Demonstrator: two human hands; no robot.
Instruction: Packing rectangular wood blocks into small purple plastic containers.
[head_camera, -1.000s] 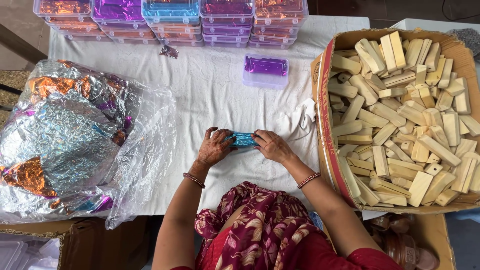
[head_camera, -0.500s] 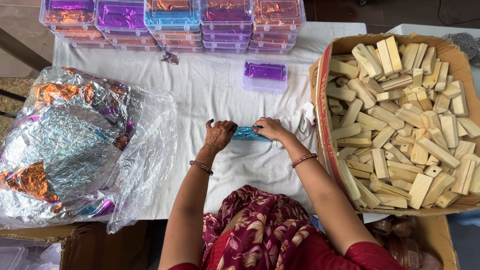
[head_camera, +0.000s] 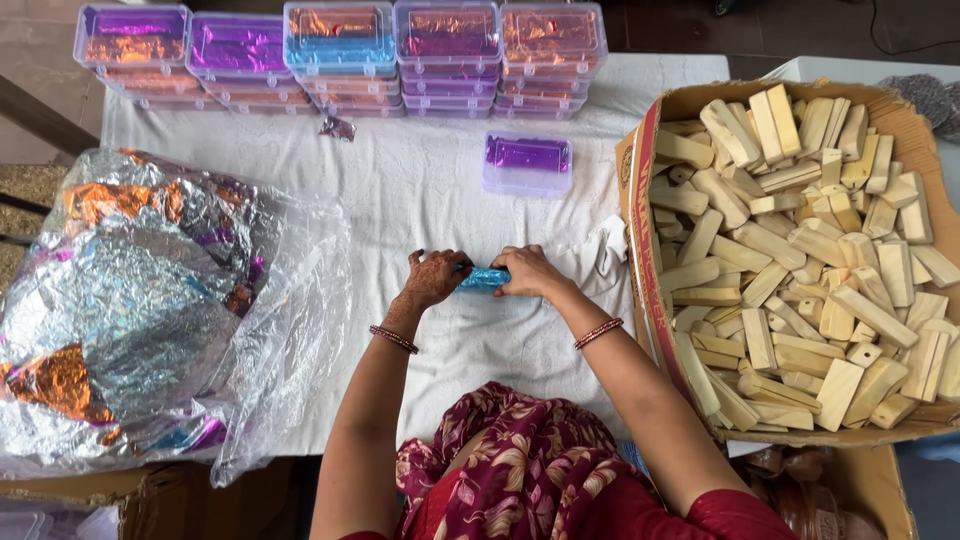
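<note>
- The left hand (head_camera: 432, 280) and the right hand (head_camera: 530, 272) meet at the middle of the table, each closed on one end of a small blue foil-wrapped piece (head_camera: 484, 279) held just above the white cloth (head_camera: 420, 190).
- The piece lies crosswise between the two hands; only its shiny blue middle shows, the ends hidden under the fingers.
- Just beyond the hands, a single clear plastic box (head_camera: 527, 164) with purple foil inside sits alone on the cloth, apart from them.
- Along the far edge of the table stands a row of stacked clear boxes (head_camera: 340, 50), filled with foil in orange, purple and blue.
- A small scrap of foil (head_camera: 338, 127) lies on the cloth just in front of that row.
- To the right, close by the right forearm, an open cardboard carton (head_camera: 650, 150) is heaped with pale wooden blocks (head_camera: 800, 250).
- A crumpled bit of white stuff (head_camera: 608, 245) lies between the right hand and the carton wall.
- To the left, a clear plastic bag (head_camera: 290, 340) holds loose sheets of silver, orange and purple foil (head_camera: 120, 300), well apart from the left hand.
</note>
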